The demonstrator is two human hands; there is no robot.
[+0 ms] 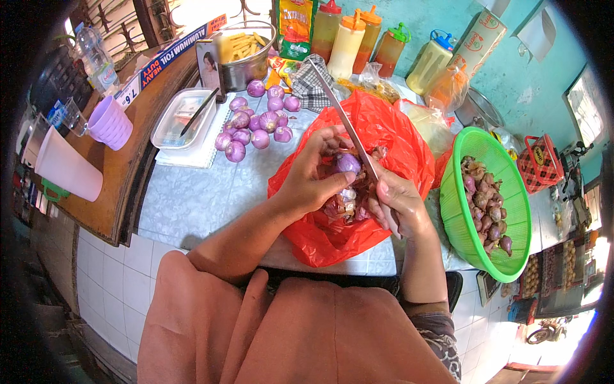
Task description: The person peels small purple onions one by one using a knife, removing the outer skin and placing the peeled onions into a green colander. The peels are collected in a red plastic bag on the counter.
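My left hand (316, 175) holds a purple shallot (346, 163) between thumb and fingers. In my right hand (400, 199) is a long-bladed knife (343, 113), its tip pointing up and away to the left. The blade passes just right of the shallot; I cannot tell whether they touch. Both hands are over a red plastic bag (398, 129), spread on the table with papery skins (336, 209) in it. Left of the bag lies a group of peeled shallots (260, 139). Unpeeled shallots (489, 211) sit in a green plastic colander (448, 192) at the right.
Sauce squeeze bottles (349, 48) line the wall behind a checked cloth (312, 84). A metal pot (247, 72) of fries stands behind a propped phone (209, 67). A lidded plastic container (184, 120) bears a black pen (199, 113). Cups (69, 163) stand on the wooden ledge (103, 211).
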